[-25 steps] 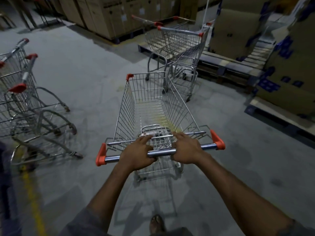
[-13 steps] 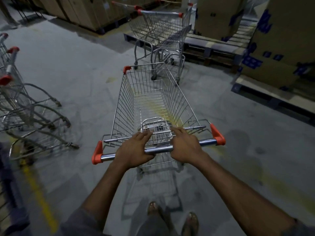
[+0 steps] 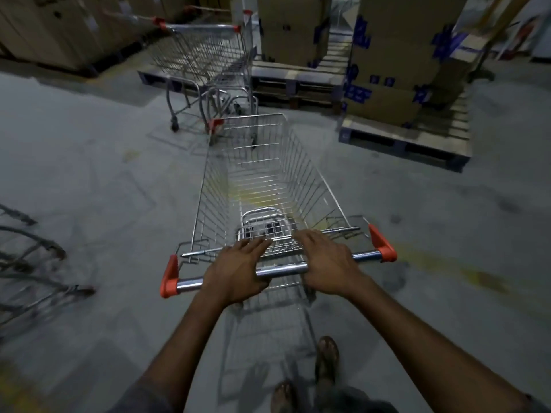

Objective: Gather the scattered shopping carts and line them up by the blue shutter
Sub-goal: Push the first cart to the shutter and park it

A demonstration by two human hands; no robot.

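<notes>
A wire shopping cart (image 3: 262,180) with orange corner caps stands right in front of me on the grey floor. My left hand (image 3: 238,272) and my right hand (image 3: 328,263) both grip its chrome handle bar (image 3: 280,271), close together near the middle. Just beyond its front end stand two nested carts (image 3: 205,58) with orange handle ends, close to a pallet. Curved frames of more carts (image 3: 32,263) show at the left edge. No blue shutter is in view.
Stacks of cardboard boxes (image 3: 399,61) on wooden pallets (image 3: 408,141) stand ahead and to the right. More boxes (image 3: 59,28) line the far left. Faded yellow paint marks the floor. My sandalled feet (image 3: 326,356) are below the cart.
The cart in my hands has rolled forward and swung slightly right, closing on the two nested carts. The carts on the left have slid mostly out of view. Both hands kept their grip.
</notes>
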